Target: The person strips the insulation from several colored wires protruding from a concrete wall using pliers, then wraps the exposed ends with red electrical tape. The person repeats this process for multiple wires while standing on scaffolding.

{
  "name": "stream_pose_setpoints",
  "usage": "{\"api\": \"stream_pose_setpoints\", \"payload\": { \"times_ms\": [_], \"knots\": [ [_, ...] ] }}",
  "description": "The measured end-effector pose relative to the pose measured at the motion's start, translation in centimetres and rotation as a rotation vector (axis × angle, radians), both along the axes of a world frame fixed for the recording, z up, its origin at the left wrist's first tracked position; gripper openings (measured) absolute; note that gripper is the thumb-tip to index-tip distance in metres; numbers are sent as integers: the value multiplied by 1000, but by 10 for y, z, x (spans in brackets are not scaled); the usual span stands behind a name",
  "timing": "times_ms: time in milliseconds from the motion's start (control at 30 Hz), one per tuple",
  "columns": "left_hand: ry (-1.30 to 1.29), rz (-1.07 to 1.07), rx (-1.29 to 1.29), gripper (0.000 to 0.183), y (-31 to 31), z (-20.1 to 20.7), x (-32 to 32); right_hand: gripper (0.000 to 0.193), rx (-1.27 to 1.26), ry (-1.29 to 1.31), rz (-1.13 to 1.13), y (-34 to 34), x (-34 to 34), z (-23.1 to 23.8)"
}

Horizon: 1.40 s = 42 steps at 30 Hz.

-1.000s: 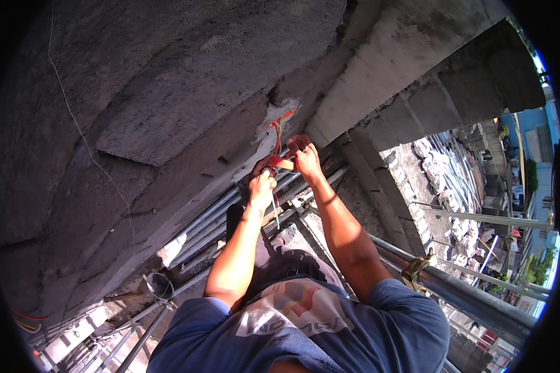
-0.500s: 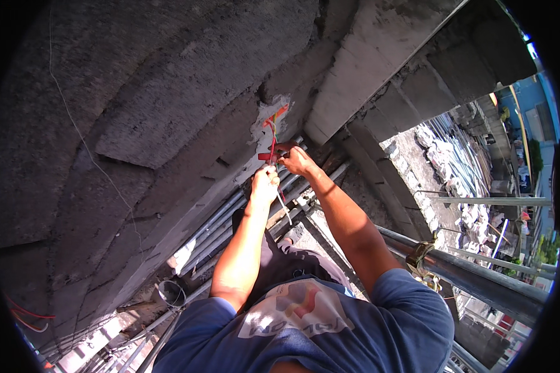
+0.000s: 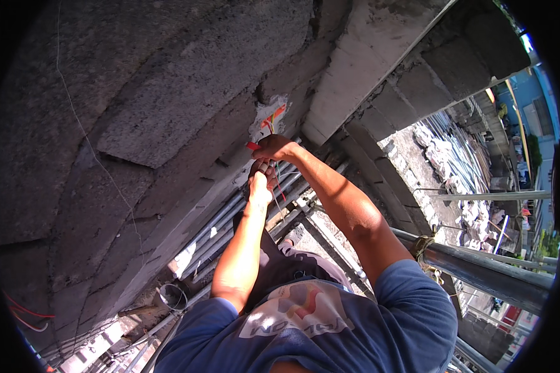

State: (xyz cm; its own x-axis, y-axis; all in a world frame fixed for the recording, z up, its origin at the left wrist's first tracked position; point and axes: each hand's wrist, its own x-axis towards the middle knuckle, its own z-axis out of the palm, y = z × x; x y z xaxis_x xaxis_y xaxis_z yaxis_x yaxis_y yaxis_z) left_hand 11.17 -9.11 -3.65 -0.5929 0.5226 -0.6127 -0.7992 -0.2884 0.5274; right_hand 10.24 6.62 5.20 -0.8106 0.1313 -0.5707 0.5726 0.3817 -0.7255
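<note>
Out of a rough plastered hole (image 3: 258, 127) in the block wall comes an orange conduit end (image 3: 274, 116) with thin coloured wires (image 3: 282, 191) running down to my hands. My left hand (image 3: 262, 176), palm turned up and fingers curled, is closed around the wires just below my other hand. Over them reaches my right hand (image 3: 276, 148), closed on a small red object (image 3: 253, 146) that sticks out past its fingers; its kind is too small to tell. The loose wire ends hang below both hands.
Grey block wall (image 3: 199, 81) fills the left, with a thin string (image 3: 93, 149) along it. Metal scaffold pipes (image 3: 218, 230) run below my hands, and a thick pipe (image 3: 479, 267) crosses at the right. A bucket (image 3: 173, 297) stands lower left. Rubble (image 3: 451, 168) lies beyond.
My right hand has moved left and over the wires, and the red object has shifted left and up with it. My left hand has turned palm up, staying at the wires.
</note>
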Motion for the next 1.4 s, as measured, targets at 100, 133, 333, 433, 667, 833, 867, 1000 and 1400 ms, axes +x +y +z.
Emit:
{"api": "stream_pose_setpoints", "payload": {
  "times_ms": [100, 133, 333, 433, 667, 833, 867, 1000, 1400],
  "knots": [
    [10, -42, -33, 35, -9, 2, -16, 57, -316, 38, -218, 33, 3, -4],
    [42, -118, -21, 28, -12, 5, -21, 54, -302, 22, -235, 47, 7, -7],
    [-280, -199, 103, 16, -8, 23, -29, 36, 432, 672, 265, 84, 44, -42],
    [-461, -172, 261, 21, -2, 26, -22, 27, 440, 673, 86, 72, 61, -62],
    [-630, 35, 588, 26, 11, 24, -1, 38, 213, 745, -28, 21, 31, -93],
    [-581, 20, 548, 37, 14, 22, 2, 40, -354, 470, 12, 37, 26, -69],
    [-598, 4, 506, 40, 14, 22, 3, 39, -160, 471, -98, 42, 28, -60],
    [-194, 20, 39, 12, 19, 23, 12, 37, 421, 519, -286, 41, 30, -22],
    [132, -278, -3, 26, -5, 24, -25, 44, 34, 373, -289, 58, 38, -18]
  ]
}}
